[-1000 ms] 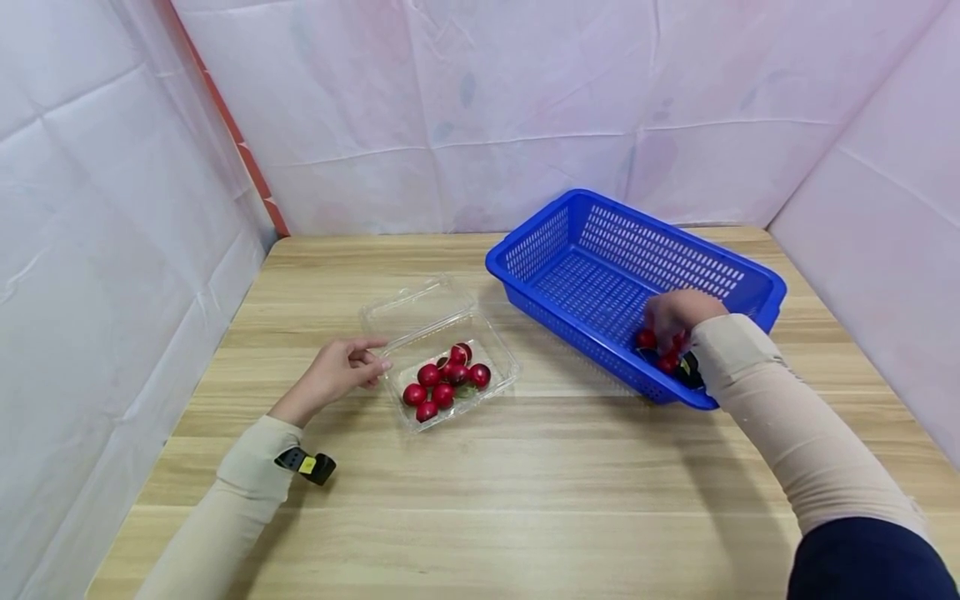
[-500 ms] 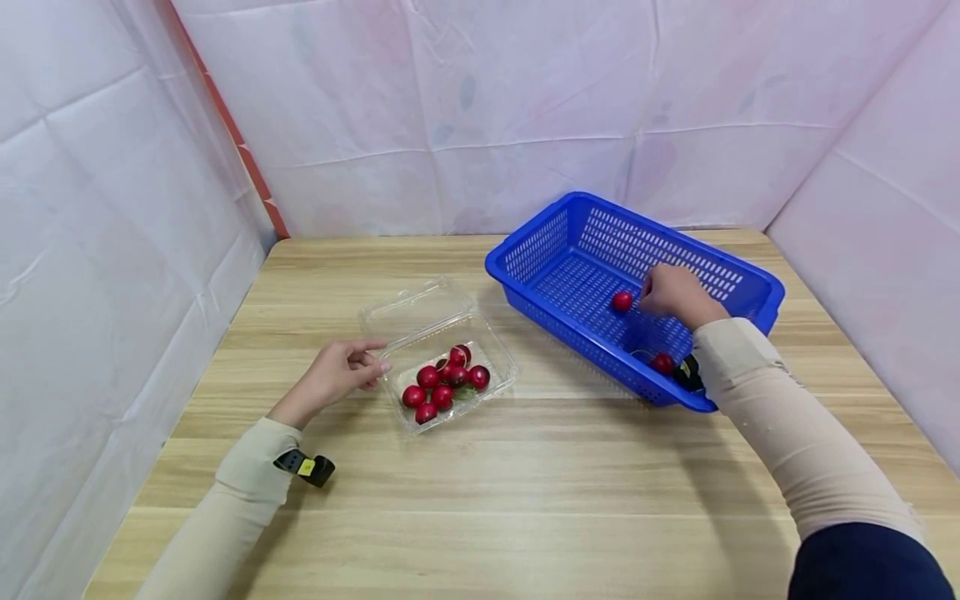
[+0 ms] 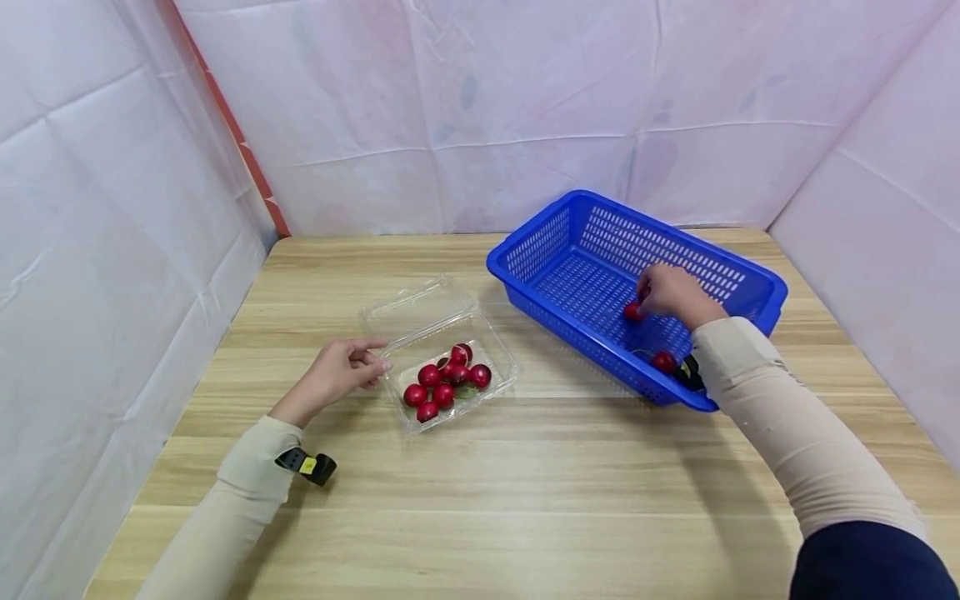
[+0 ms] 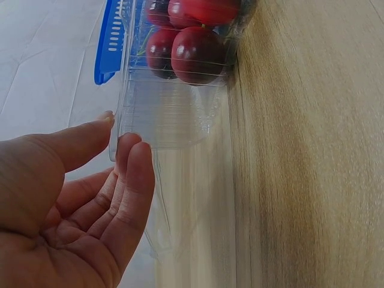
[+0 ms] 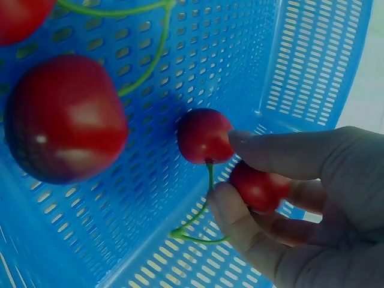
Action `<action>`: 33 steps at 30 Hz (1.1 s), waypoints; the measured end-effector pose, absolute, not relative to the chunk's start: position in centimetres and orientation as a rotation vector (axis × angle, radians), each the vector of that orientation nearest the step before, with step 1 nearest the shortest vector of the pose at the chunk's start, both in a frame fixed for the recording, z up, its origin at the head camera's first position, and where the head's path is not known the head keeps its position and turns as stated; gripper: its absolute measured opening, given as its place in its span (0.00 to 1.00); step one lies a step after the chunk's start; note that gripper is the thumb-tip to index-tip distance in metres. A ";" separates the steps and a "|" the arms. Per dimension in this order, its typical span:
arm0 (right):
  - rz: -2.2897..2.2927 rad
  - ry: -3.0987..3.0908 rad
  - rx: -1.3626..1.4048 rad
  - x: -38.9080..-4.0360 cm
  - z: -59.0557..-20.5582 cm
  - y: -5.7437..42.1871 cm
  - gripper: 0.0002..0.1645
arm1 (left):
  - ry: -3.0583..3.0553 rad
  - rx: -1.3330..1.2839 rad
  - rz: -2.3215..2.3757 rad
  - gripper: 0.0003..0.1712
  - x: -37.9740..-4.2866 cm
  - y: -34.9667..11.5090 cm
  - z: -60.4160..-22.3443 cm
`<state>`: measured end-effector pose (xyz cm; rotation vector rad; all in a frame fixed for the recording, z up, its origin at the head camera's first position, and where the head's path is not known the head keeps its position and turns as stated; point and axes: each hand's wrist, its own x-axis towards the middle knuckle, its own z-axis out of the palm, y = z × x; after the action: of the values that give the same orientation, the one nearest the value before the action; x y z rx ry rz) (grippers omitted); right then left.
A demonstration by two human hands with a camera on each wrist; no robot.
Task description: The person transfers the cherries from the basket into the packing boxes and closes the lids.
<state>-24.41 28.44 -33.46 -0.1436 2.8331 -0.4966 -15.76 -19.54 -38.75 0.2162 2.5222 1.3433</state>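
Note:
In the head view my left hand is at the near-left corner of an open clear plastic clamshell box. The left wrist view has its thumb and fingers pinching the box's rim. Several dark red cherries with thin stems lie inside the box. My right hand reaches into a blue slotted basket. Seen from the right wrist, its thumb and fingers pinch a pair of red cherries whose green stems join. The second cherry is partly hidden by the fingers.
More cherries lie in the basket's near-right end, close to the right wrist. A wooden table carries basket and box. White cloth walls stand behind and at both sides. The box's lid lies folded back.
My right hand has lifted from the basket's near end toward its middle, bringing a pair of cherries; one swung left and is now back under the fingertips. The left hand has stayed put.

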 end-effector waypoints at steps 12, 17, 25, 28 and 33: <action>-0.347 2.691 -0.232 -24.5 -33.9 27.8 0.32 | 2.511 0.210 1.356 0.27 -15.8 -19.4 -38.6; -0.284 2.660 -0.310 -24.5 -34.3 27.5 0.29 | 2.501 0.212 1.365 0.27 -15.8 -19.5 -38.5; -0.312 2.621 -0.278 -24.5 -34.6 27.5 0.20 | 2.495 0.207 1.372 0.27 -15.7 -19.5 -38.5; -0.305 2.632 -0.263 -24.5 -34.6 27.5 0.18 | 2.496 0.210 1.372 0.27 -15.7 -19.5 -38.5; -0.274 2.645 -0.282 -24.5 -34.6 27.5 0.17 | 2.497 0.208 1.377 0.26 -15.7 -19.5 -38.5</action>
<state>-24.54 27.54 -34.61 -0.2824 2.6453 -0.2738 -15.68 -19.51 -38.49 0.2078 2.4965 1.3767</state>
